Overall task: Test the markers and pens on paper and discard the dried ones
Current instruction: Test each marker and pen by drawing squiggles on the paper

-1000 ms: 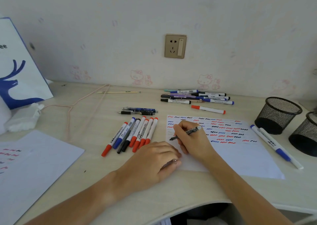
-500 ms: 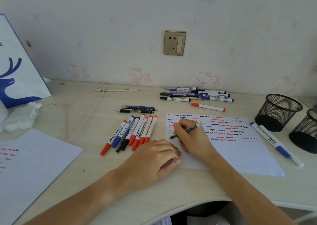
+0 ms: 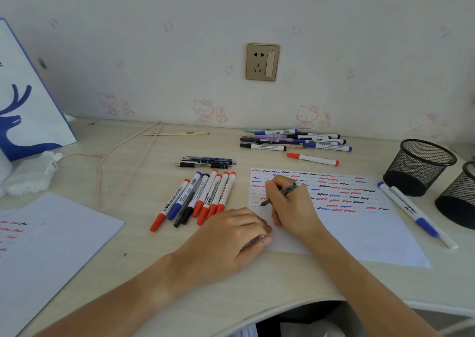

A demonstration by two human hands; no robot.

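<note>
The right hand (image 3: 290,203) grips a pen (image 3: 280,193), its tip on the left side of the squiggle-covered paper (image 3: 359,228) on the worktop (image 3: 144,182). The left hand (image 3: 231,239) rests at the paper's near left corner, fingers curled round a small cap (image 3: 254,241). A row of markers (image 3: 198,198) lies just left of the paper.
</note>
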